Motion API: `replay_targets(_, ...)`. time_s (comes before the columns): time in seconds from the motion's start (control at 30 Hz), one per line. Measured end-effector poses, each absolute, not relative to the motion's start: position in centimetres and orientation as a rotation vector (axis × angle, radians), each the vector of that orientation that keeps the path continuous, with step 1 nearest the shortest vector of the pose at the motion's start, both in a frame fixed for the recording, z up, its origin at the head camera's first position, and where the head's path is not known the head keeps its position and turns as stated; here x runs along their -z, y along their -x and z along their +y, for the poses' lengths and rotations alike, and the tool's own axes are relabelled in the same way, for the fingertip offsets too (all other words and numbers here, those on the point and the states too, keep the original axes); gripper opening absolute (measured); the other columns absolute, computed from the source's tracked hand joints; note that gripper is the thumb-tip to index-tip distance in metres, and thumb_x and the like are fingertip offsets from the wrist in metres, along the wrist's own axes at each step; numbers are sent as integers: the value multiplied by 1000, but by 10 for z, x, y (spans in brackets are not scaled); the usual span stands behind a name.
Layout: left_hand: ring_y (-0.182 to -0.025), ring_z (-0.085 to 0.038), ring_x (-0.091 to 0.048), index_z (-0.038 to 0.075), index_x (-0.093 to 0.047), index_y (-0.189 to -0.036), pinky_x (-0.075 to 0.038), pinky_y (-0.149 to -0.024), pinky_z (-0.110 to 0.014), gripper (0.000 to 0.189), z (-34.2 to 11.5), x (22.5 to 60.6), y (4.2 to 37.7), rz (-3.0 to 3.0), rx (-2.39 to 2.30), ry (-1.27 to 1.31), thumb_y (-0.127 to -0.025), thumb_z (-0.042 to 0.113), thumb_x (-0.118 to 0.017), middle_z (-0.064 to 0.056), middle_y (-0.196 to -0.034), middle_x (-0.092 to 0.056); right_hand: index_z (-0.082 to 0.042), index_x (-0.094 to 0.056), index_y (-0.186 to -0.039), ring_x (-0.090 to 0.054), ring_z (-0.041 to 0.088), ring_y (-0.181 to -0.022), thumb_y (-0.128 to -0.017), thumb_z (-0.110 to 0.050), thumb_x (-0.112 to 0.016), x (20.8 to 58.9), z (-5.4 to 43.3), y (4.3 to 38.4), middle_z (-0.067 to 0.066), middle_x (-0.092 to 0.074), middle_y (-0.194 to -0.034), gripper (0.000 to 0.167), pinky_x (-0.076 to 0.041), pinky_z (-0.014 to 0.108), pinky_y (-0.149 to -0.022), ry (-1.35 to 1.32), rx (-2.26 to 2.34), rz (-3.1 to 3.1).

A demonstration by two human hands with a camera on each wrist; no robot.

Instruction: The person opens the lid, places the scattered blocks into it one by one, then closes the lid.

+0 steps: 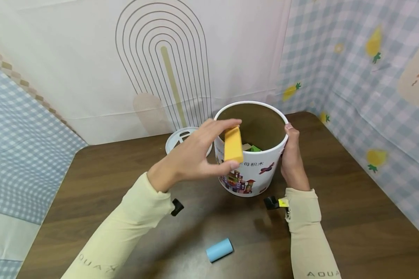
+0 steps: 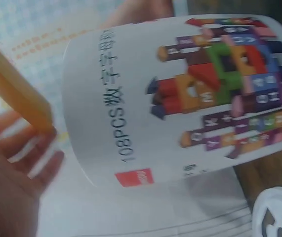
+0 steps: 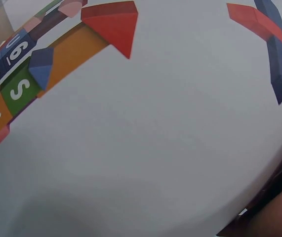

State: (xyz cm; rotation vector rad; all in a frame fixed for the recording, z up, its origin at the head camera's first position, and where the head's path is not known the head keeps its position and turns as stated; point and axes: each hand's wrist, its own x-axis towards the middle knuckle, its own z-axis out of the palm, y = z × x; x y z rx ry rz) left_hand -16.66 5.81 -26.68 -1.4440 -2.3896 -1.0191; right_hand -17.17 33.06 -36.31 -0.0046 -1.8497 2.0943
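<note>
Between thumb and fingers my left hand pinches a yellow rectangular block, just in front of the near left rim of a white bucket. In the left wrist view the yellow block stands tilted beside the bucket's mouth. My right hand grips the bucket's right side, thumb at the rim and the other fingers mostly hidden. Inside the bucket a green block and a pale wooden one show low down. Printed pictures of toy blocks cover the bucket's wall in the right wrist view.
A light blue cylinder block lies on the brown table near its front. Behind my left hand is the white lid with cut-out openings. Patterned cloth hangs along the back and both sides.
</note>
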Motion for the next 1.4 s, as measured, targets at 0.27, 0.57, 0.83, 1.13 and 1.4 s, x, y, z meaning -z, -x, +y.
replay_targets(0.27,-119,-20,-55,12,-62,-143,-48,-98,-38,72,92,250,201,-2824,762,1161,-93,63,-67,-1,-130,-68,-12,-57,-138,-47,25,-122,-105,-55,-33,363,330,171,8,-51,-134,59,-30,42,-105,11,-2111,-1851)
replay_targets(0.57,-91,-12,-63,22,-73,-98,-37,-96,-39,47,136,236,220,-3144,105,1141,-88,67,-70,9,-93,-72,-14,-58,-137,-47,25,-121,-104,-53,-34,363,330,173,7,-53,-133,56,-30,41,-106,33,-2119,-1818)
replay_targets(0.83,-105,-18,-62,18,-69,-111,-49,-93,-38,32,161,230,229,-3609,-304,1110,-107,44,-51,1,-115,-71,-14,-57,-139,-45,26,-123,-105,-55,-33,362,331,170,8,-50,-135,59,-29,43,-106,26,-2088,-1859)
replay_targets(1.13,-113,-17,-56,22,-71,-112,-48,-98,-41,33,154,242,236,-3681,-355,1052,-109,43,-46,3,-124,-67,-14,-57,-139,-45,25,-123,-104,-52,-34,360,325,174,7,-50,-134,57,-30,42,-107,-10,-2116,-1845)
replay_targets(1.4,-107,-15,-62,17,-67,-118,-50,-95,-38,35,163,257,242,-3335,99,1301,-105,48,-61,1,-119,-68,-14,-57,-139,-49,22,-122,-103,-53,-34,362,330,174,5,-53,-134,58,-33,39,-106,2,-2130,-1826)
